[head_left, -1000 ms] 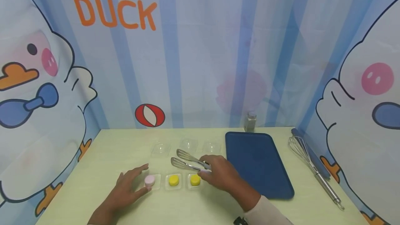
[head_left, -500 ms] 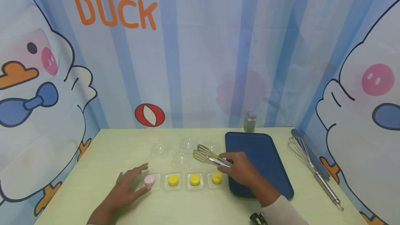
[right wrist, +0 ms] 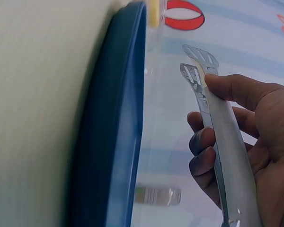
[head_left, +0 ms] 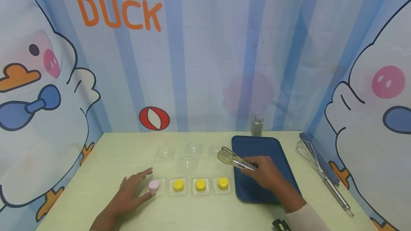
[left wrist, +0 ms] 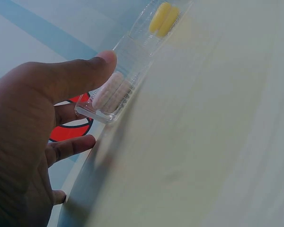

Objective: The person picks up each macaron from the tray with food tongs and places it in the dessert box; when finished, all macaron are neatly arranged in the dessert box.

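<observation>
My left hand (head_left: 130, 191) rests at the left end of a row of small clear plastic boxes, thumb and fingers spread about the leftmost box (left wrist: 87, 111). In that box sits a pink macaron (head_left: 153, 185). Yellow macarons (head_left: 178, 185) (head_left: 200, 185) (head_left: 223, 183) sit in the other three boxes. My right hand (head_left: 264, 174) grips slotted metal tongs (head_left: 237, 159) above the left part of a dark blue tray (head_left: 282, 184). Parted tong tips (right wrist: 199, 59) show nothing between them in the right wrist view.
Clear plastic lids (head_left: 165, 153) (head_left: 193, 149) (head_left: 187, 164) lie behind the boxes; another is partly behind the tongs. A small glass jar (head_left: 257, 126) stands at the table's back edge. On the right lie a whisk (head_left: 324, 177) and a long blue object (head_left: 318, 159).
My right hand has moved the tongs right, from over the boxes to over the tray. The rightmost box and the front lid have come into sight. My left hand has stayed put.
</observation>
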{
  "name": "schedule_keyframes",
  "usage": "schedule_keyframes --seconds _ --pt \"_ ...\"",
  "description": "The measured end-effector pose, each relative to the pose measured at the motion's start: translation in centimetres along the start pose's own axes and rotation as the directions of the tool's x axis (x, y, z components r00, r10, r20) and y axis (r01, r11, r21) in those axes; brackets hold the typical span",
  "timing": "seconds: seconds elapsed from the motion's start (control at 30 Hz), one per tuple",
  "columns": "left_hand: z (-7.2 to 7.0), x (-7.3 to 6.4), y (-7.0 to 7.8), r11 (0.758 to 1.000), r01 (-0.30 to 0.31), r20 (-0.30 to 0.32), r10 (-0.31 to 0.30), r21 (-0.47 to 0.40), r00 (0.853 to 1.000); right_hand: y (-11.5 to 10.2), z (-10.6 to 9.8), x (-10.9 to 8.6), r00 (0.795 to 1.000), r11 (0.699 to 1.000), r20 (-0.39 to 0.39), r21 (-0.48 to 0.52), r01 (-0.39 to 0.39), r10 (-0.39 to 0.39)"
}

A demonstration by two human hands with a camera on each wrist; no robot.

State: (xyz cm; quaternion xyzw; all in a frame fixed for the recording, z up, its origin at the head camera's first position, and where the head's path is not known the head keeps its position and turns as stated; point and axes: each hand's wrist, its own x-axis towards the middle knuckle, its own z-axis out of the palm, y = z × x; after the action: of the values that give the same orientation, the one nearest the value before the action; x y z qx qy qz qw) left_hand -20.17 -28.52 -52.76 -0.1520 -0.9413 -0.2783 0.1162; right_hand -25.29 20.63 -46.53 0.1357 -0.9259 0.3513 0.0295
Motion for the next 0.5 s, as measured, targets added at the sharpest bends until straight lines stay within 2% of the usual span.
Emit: schedule_keyframes --seconds 0.37,0.5 --pt "-0.1 -0.1 0.2 1.0 0.004 0.0 -0.004 -0.008 1.0 4.0 -3.0 -2.0 0.999 0.997 -0.031 -0.057 -0.046 0.044" --pt "-0.2 0.0 0.3 1.0 0.016 0.014 -0.016 -0.013 1.0 5.5 -4.1 -2.7 0.995 0.992 -0.067 -0.096 -0.077 0.071"
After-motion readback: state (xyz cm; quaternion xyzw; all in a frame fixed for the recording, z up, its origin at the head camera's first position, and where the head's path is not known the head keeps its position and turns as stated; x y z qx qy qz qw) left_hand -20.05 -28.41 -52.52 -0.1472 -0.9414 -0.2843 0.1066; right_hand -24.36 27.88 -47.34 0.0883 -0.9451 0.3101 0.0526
